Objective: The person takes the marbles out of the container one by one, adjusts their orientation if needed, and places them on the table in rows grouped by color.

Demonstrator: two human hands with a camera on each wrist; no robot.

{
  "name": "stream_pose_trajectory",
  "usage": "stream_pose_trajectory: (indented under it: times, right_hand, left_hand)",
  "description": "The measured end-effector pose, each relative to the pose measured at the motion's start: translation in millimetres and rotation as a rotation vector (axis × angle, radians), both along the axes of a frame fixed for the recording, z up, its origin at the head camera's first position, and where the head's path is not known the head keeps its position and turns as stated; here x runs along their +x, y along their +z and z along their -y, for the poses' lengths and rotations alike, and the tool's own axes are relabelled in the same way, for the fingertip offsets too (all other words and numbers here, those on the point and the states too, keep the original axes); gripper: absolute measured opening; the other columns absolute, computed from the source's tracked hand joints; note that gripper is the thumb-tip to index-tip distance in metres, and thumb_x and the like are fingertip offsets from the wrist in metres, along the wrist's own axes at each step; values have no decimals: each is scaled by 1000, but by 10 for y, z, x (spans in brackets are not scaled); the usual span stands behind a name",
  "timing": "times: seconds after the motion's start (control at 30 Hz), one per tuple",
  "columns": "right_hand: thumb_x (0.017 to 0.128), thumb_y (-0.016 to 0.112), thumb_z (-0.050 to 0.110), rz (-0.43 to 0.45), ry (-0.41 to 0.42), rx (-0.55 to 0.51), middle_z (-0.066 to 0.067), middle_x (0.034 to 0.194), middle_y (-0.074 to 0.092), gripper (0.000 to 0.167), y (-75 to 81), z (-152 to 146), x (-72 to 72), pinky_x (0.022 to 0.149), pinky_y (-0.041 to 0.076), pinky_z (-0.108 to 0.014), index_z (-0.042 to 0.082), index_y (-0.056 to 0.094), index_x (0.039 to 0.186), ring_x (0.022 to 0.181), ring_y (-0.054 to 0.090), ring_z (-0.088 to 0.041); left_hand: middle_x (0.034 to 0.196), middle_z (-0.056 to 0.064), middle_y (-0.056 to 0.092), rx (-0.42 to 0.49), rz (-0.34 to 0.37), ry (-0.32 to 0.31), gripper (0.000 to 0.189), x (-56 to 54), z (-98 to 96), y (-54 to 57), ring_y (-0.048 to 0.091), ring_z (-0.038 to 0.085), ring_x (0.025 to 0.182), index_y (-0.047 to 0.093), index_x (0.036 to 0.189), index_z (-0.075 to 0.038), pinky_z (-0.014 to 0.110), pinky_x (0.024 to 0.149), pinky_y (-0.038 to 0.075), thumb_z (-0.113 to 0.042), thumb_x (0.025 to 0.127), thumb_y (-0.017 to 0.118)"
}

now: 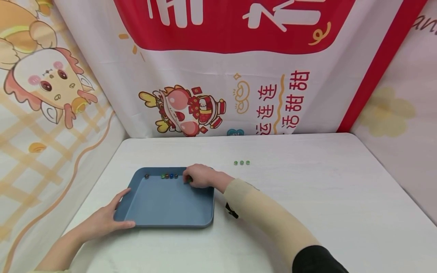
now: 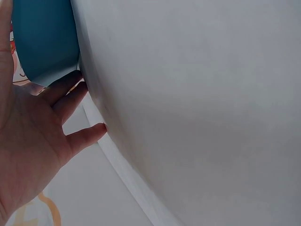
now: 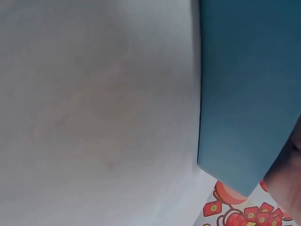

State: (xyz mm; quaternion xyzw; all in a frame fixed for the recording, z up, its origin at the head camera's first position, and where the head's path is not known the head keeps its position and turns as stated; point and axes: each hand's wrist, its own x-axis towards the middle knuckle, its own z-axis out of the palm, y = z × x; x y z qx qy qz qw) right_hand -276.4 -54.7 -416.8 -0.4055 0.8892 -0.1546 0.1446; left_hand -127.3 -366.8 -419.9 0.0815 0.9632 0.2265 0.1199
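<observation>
A blue-grey rectangular tray (image 1: 164, 204) lies on the table. My left hand (image 1: 102, 222) rests at its left side, thumb along the near left corner and index finger up the left rim. In the left wrist view the left hand's fingers (image 2: 70, 101) stretch out beside the tray wall. Over the far right part of the tray, my right hand (image 1: 201, 176) pinches a small dark-green marble (image 1: 190, 179) with its fingertips, low over the floor. Several marbles (image 1: 172, 176) in green, brown and blue sit in a row along the tray's far wall, and one brownish marble (image 1: 146, 176) lies apart at the left.
Three green marbles (image 1: 241, 162) stand in a line on the white table (image 1: 307, 189), beyond the tray's far right corner. A printed cloth (image 1: 211, 68) hangs behind the table. A patterned side wall (image 1: 51, 132) rises on the left.
</observation>
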Motion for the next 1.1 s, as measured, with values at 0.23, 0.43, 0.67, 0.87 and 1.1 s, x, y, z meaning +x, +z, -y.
stream_pose_trajectory:
  times: [0.23, 0.43, 0.67, 0.87, 1.1]
  right_hand:
    - [93, 65, 7, 9, 44, -50, 4, 100, 62, 16, 48, -86, -15, 83, 46, -20, 13, 70, 106, 88, 55, -11]
    - [92, 65, 6, 20, 70, -96, 3, 99, 62, 16, 112, -202, -43, 80, 46, -17, 9, 72, 107, 88, 57, -11]
    - [92, 66, 4, 34, 79, -131, 3, 99, 62, 19, 214, -364, -50, 78, 47, -17, 8, 72, 109, 86, 57, -9]
    - [92, 66, 5, 51, 70, -157, 2, 99, 62, 20, 297, -493, -40, 77, 47, -17, 6, 72, 111, 85, 57, -12]
    - [91, 67, 6, 46, 63, -179, 2, 98, 61, 18, 454, -686, 9, 75, 48, -17, 6, 72, 109, 86, 59, -11]
  left_hand:
    - [133, 49, 34, 8, 11, 1, 113, -6, 1, -5, 44, 59, 118, 6, 154, -6, 61, 85, 42, -49, 78, 78]
    - [136, 48, 32, 5, 19, 7, 113, -12, 2, -2, 44, 58, 118, 6, 154, -6, 61, 86, 43, -50, 77, 78]
    - [135, 49, 32, 2, 30, 9, 115, -18, 4, -4, 44, 59, 118, 5, 154, -6, 61, 86, 43, -51, 77, 78]
    - [135, 49, 31, 5, 27, 6, 115, -8, 3, -7, 45, 59, 117, 5, 154, -6, 61, 85, 43, -52, 76, 78]
    - [136, 49, 30, 5, 23, 5, 116, -18, 4, -20, 44, 59, 117, 5, 154, -6, 61, 86, 42, -52, 76, 78]
